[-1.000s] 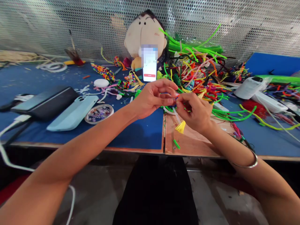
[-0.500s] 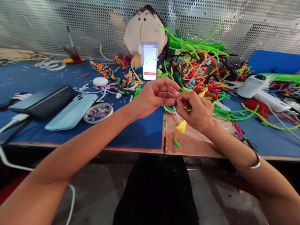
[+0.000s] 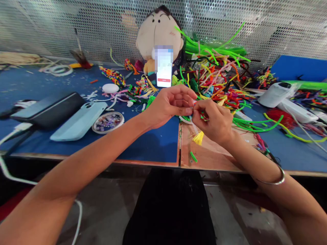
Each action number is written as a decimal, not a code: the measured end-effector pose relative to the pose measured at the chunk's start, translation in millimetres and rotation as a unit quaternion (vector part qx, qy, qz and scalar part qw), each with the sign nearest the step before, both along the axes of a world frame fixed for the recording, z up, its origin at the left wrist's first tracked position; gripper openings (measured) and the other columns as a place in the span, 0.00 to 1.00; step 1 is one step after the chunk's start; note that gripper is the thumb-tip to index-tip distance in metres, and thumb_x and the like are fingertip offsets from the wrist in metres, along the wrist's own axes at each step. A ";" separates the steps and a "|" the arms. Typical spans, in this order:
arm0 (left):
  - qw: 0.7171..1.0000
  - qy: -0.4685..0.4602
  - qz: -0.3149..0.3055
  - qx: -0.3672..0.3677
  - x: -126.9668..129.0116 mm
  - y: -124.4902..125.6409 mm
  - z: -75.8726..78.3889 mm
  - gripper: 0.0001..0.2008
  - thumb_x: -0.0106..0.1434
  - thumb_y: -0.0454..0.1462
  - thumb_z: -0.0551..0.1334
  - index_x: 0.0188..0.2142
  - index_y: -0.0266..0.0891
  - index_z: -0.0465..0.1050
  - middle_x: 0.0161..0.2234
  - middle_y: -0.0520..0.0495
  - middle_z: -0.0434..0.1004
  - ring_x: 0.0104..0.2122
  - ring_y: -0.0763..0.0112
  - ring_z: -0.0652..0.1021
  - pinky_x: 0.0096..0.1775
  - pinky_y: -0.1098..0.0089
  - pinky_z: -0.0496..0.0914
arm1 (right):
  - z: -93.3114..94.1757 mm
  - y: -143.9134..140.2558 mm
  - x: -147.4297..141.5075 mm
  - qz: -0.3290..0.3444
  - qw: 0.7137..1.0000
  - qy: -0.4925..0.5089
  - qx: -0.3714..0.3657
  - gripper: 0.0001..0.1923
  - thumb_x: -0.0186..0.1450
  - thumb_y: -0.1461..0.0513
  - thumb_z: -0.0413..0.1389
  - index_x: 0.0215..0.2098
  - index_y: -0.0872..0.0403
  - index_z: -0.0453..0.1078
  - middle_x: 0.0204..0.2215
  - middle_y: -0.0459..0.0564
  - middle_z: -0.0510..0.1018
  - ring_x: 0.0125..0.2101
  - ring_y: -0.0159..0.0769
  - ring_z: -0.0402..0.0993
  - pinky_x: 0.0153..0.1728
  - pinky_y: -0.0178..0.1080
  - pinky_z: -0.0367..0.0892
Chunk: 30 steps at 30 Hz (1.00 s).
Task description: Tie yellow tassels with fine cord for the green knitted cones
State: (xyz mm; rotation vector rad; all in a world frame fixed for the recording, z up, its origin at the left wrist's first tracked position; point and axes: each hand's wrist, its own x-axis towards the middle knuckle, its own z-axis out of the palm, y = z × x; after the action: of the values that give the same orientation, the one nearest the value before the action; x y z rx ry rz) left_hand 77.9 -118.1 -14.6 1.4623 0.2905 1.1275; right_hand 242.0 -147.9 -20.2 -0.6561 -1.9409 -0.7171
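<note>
Both hands meet above the front edge of the table (image 3: 153, 149), at the seam between blue mat and bare wood. Left hand (image 3: 167, 105): fingers curled, thumb and forefinger pinched on a small multicolour woven piece (image 3: 192, 110). Right hand (image 3: 214, 120): fingertips pinched narrow on the same piece from the other side. One yellow tassel (image 3: 198, 137) hangs below it on a pale strand.

Counts: one plush doll (image 3: 158, 32) at the back, one upright phone (image 3: 164, 69) leaning on it, screen blurred, only a red bar legible, no readable text. One black power bank (image 3: 48, 110), one pale-blue phone case (image 3: 79, 120), one round bead dish (image 3: 107, 122), one loose green offcut (image 3: 192, 156), one bangle (image 3: 274, 178) on the right wrist. Pipe-cleaner pile (image 3: 217, 81): too tangled to count. No brand marks readable.
</note>
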 end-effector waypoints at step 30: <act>0.993 0.054 0.049 0.088 -1.3 2.3 -1.6 0.20 0.43 0.45 0.74 0.32 0.40 0.71 0.29 0.54 0.74 0.29 0.78 0.77 0.32 0.76 0.76 | -0.5 -0.5 0.9 0.029 0.999 0.014 -0.029 0.03 0.63 0.66 0.50 0.33 0.53 0.64 0.24 0.41 0.74 0.23 0.24 0.72 0.24 0.29 0.66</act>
State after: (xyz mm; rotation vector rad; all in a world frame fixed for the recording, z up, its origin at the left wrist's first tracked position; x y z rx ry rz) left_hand 76.6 -115.7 -16.2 1.6841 0.3488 1.1785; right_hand 243.0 -148.4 -20.7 -0.6396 -1.9532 -0.6143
